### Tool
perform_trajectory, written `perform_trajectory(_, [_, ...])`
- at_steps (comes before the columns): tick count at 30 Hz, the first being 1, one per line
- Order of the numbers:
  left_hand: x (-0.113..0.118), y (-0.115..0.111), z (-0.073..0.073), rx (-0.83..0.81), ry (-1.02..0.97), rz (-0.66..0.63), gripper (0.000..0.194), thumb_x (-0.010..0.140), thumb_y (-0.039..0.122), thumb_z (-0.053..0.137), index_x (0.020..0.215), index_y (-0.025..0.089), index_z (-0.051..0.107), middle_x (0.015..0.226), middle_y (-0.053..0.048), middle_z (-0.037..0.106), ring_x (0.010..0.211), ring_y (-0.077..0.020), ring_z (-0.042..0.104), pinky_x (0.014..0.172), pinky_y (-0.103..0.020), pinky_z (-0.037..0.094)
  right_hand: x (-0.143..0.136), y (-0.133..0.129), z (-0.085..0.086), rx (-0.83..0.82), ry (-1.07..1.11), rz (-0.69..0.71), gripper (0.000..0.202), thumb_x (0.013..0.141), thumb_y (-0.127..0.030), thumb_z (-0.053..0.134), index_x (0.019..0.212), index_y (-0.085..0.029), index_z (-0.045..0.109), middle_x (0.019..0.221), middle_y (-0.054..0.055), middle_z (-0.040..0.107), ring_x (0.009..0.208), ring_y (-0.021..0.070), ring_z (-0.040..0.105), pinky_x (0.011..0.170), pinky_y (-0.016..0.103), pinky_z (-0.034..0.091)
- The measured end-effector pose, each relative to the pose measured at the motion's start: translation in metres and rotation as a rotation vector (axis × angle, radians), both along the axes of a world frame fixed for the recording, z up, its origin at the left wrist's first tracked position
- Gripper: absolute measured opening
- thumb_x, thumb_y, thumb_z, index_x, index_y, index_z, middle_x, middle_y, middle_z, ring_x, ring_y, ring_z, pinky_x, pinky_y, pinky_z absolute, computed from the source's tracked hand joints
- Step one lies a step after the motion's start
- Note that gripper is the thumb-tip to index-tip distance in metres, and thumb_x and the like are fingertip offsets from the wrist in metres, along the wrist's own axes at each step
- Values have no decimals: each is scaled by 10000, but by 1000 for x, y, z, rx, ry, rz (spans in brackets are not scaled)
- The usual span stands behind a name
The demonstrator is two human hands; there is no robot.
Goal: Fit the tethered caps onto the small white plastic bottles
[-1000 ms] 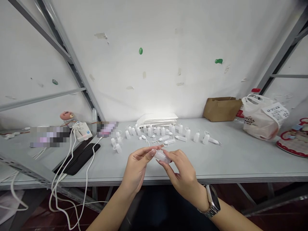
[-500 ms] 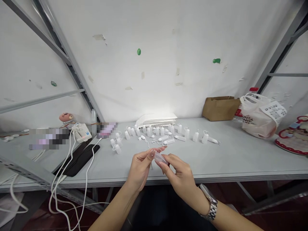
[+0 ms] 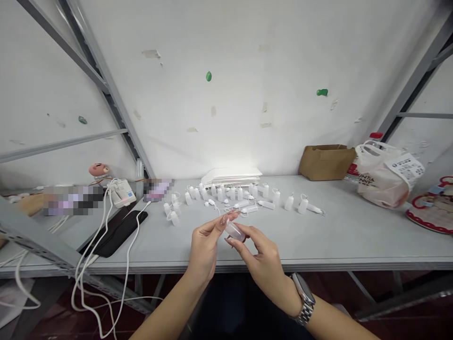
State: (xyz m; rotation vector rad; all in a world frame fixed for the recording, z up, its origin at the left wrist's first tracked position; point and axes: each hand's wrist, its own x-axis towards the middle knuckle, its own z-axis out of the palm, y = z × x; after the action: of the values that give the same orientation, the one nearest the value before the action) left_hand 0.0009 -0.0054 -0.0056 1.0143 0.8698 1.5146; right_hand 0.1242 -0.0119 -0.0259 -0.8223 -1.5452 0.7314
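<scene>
"What do we have before us, starting with the largest?"

"Our long, smooth grey tabletop (image 3: 354, 236). Toward its right end sit a white plastic carrier bag (image 3: 375, 186) and, beside it, an open brown cardboard box (image 3: 325, 163). A stack of flat white sheets (image 3: 231, 174) lies by the wall."

"And our hands?"

"Both are in front, over the near part of the tabletop. Our right hand (image 3: 265, 255) pinches the body of a small, translucent white plastic bottle (image 3: 234, 231), which is tilted. Our left hand (image 3: 205, 245) has thumb and fingers closed on its upper end."

"So which step are we at?"

"We seem to be working at the bottle's top; whether a cap is on it, we can't tell, as our fingers hide it."

"What would the next move call for?"

"We'd judge a steady right-hand hold without squeezing the soft body, and the left fingertips lined up with the neck."

"Anything smaller?"

"Beyond our hands, similar white squeeze bottles (image 3: 289, 204) stand upright, others lie flat, and a tiny white cap (image 3: 206, 204) lies among them."
</scene>
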Motion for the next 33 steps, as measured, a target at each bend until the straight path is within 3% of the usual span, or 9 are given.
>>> perform_trajectory(4, [2,-1,-1,-57,-126,-95,209,742,309,649,886,173,717,1093,-99,678,1200,-261,474,992,-386,354,0,-2,-5,262,-142,-101,217,833,-146,546,1041,-183,596,787,44,644,690,155,575,643,293,491])
perform_trajectory(12, [4,-1,-5,-97,-226,-211,179,765,334,621,765,177,706,1031,-95,692,1106,-274,538,752,-324,476,1,-6,-6,321,-184,-114,200,865,-141,491,1040,-165,585,732,37,602,633,140,512,590,274,456])
perform_trajectory(15, [5,0,-6,-106,-207,-220,188,775,329,609,766,169,709,1059,-99,682,1053,-268,567,653,-279,464,1,-6,-5,191,-124,-58,181,864,-175,498,1005,-165,611,714,26,582,632,134,507,604,268,440])
perform_trajectory(19, [5,4,-10,-98,-191,-218,178,778,317,606,780,174,711,1097,-99,670,1101,-275,537,572,-257,433,2,-3,4,-173,69,102,164,841,-284,535,828,-166,648,634,-3,527,584,118,475,579,258,407])
perform_trajectory(22, [4,5,-11,-75,-173,-207,182,787,321,596,777,178,708,1096,-92,675,1188,-264,472,744,-296,443,2,3,11,-449,294,309,244,800,-338,586,651,-148,622,571,-16,498,540,95,435,557,245,374])
perform_trajectory(25, [4,4,-6,-58,-122,-173,221,793,347,586,783,163,707,1101,-106,673,1225,-259,437,965,-362,331,5,7,15,-644,511,506,308,770,-364,623,568,-135,583,533,-23,480,514,77,397,546,234,350])
perform_trajectory(29, [2,0,1,-59,-48,-148,320,798,414,554,803,136,712,1105,-132,666,1184,-292,478,1006,-432,287,7,7,16,-733,610,610,291,763,-378,634,631,-119,616,554,-11,518,509,67,417,548,225,365])
perform_trajectory(33, [4,-1,-2,-4,-2,-27,259,766,379,607,799,148,720,1016,-112,705,1138,-283,523,1010,-432,296,3,3,13,-605,463,487,317,805,-407,570,705,-118,653,639,30,596,546,90,491,575,245,429])
